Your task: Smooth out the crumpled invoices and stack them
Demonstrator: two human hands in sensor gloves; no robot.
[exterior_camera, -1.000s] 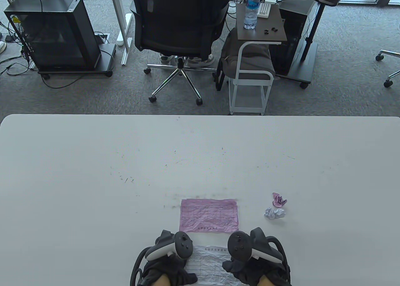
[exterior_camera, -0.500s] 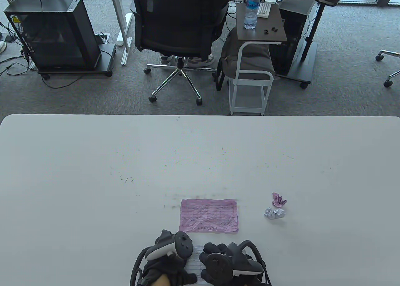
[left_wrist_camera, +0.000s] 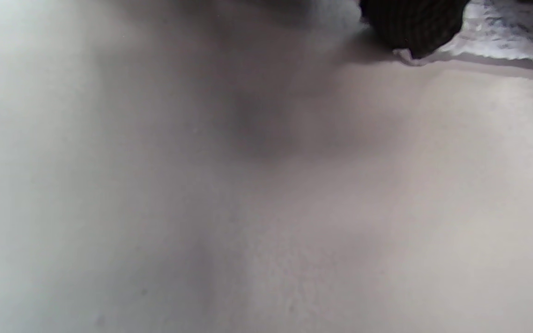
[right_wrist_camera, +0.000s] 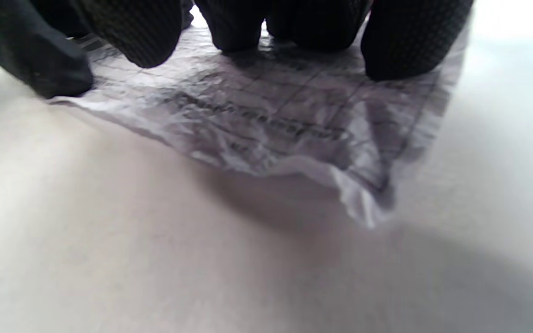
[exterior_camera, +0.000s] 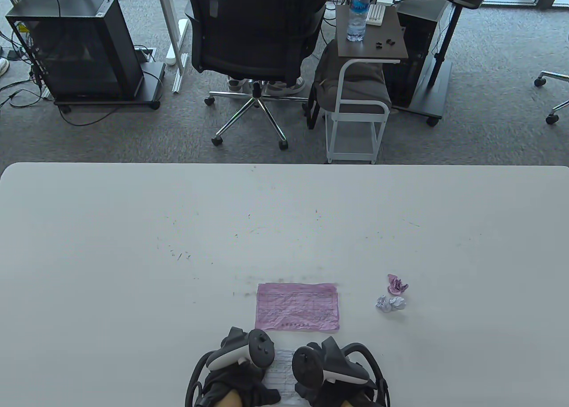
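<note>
Both hands are working low at the near edge of the worktop (exterior_camera: 133, 247), and the white invoice (exterior_camera: 283, 371) is lying right between and under them. The left hand (exterior_camera: 235, 362) is sitting on the sheet's left side; in the left wrist view one gloved fingertip (left_wrist_camera: 412, 25) is touching the paper's edge, though whether those fingers are flat or curled, I cannot tell. The right hand (exterior_camera: 329, 371) is covering the sheet's right side, and the right wrist view is showing its fingertips (right_wrist_camera: 405, 41) spread in a row and pressing down on the wrinkled paper, with nothing pinched. The sheet's free corner is lifting off the worktop just ahead of those fingertips, creases showing across the printed grid.

Just beyond the hands, a flattened pink invoice (exterior_camera: 297, 307) is lying flat, apart from the white one. Off to the right of the right hand and a little farther out, a crumpled pink ball (exterior_camera: 396, 285) and a crumpled white ball (exterior_camera: 391, 303) are sitting just beside each other, clear of both hands.
</note>
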